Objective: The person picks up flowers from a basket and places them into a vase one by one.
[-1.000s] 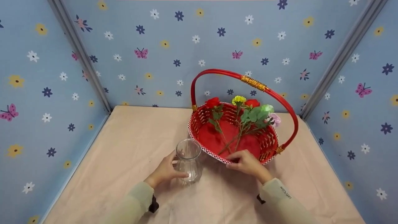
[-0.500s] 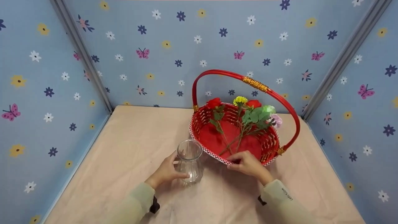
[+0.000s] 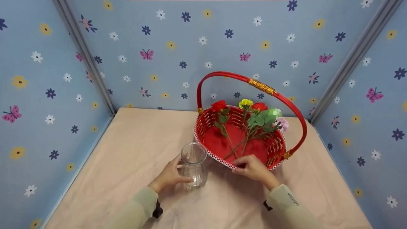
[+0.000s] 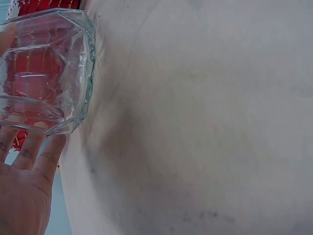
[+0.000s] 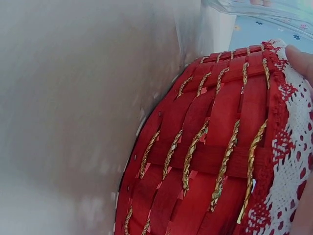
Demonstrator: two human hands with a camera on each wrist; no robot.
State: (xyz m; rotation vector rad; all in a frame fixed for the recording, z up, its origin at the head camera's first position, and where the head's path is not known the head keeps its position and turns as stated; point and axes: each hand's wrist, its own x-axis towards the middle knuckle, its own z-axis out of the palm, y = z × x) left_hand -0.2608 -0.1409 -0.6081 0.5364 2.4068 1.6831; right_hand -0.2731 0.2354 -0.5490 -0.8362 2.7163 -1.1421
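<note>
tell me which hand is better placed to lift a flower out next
Likely the right hand: it grips the basket rim, close to the flower stems; the left hand holds the glass vase, farther away.

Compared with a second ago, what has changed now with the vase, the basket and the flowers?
Nothing has visibly moved, and nothing was taken hold of or let go; the whole head view just shifted slightly. The left grip is still round the vase, the right grip still holds the basket by its near rim, and the flowers lie inside as before.
</note>
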